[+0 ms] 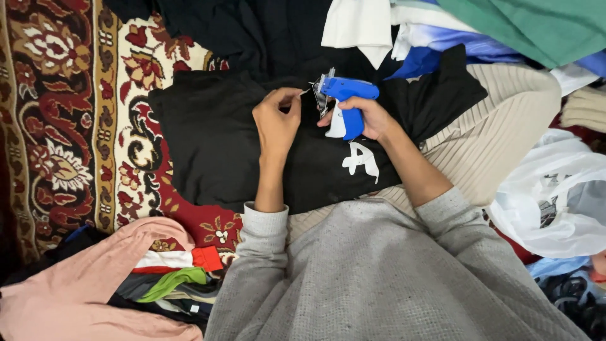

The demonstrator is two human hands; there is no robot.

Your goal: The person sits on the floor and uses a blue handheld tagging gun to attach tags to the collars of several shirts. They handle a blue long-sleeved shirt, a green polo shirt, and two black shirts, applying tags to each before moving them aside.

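The right hand has its fingers clamped on a blue tagging gun, and the left hand pinches its fingers together on something small just beside the gun's needle, above the black shirt. Tagging looks underway; a steady needle matters next.

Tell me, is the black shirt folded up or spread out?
Spread out. The black shirt lies flat across the lap and carpet, sleeve out to the side, under the left hand and the right hand holding the blue tagging gun.

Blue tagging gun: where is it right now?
In the head view, the blue tagging gun is upper centre, held in the right hand over the black garment, beside the left hand.
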